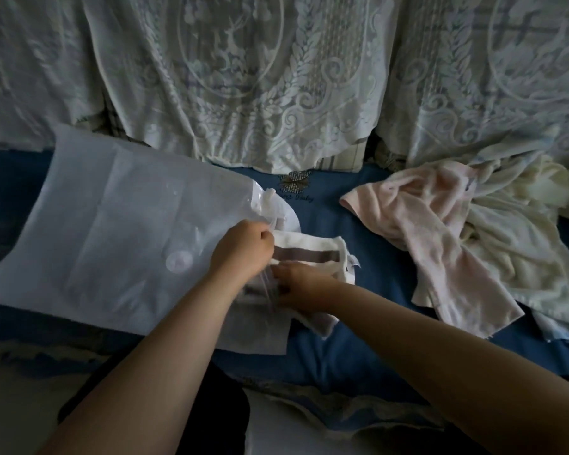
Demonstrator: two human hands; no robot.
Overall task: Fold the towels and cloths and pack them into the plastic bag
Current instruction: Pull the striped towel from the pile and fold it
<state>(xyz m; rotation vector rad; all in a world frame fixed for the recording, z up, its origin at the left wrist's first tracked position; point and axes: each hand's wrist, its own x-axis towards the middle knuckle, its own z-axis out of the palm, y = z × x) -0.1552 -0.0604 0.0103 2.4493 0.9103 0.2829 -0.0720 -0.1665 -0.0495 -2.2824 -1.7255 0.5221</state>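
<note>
Right hand (298,284): grip closed on folded striped towel (309,254), at the bag mouth. Left hand (240,247): grip pinching rim of plastic bag (112,224), flat on blue bed (326,339). Step judged: inserting towel; next, push deeper. Beyond: pink towel (440,231) and cream cloth (513,244), unfolded.

Bag (112,231) left of towels (457,244)
</note>
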